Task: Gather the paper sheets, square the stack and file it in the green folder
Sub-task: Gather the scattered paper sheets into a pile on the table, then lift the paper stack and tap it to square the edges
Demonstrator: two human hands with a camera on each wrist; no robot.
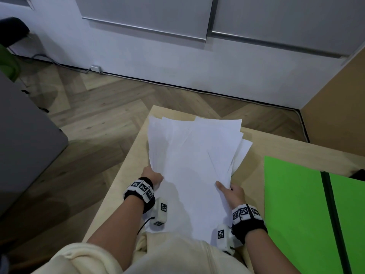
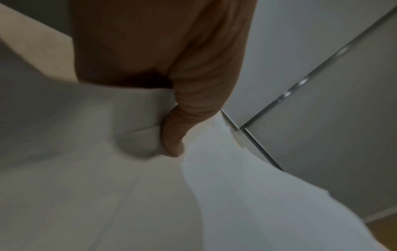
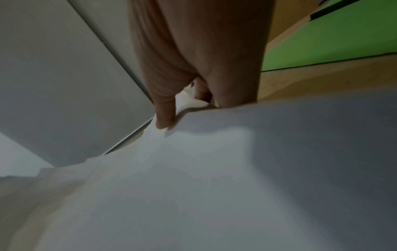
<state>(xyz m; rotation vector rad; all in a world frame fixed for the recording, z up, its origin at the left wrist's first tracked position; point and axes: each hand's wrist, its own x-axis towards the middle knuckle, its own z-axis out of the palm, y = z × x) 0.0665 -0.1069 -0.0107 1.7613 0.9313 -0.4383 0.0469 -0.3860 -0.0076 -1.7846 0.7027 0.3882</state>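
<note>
A loose, fanned pile of white paper sheets is held up over the light wooden table, its far corners splayed and uneven. My left hand grips the pile's left edge, thumb on top of the paper sheets. My right hand grips the right edge, thumb pressed on the top of the paper sheets, other fingers hidden beneath. The green folder lies open and flat on the table to the right, its dark spine running front to back; a strip of the green folder shows beside my right hand.
The table's left edge drops to a herringbone wood floor. A grey piece of furniture stands at the left. A white wall with grey panels rises beyond, and a brown board stands at the far right.
</note>
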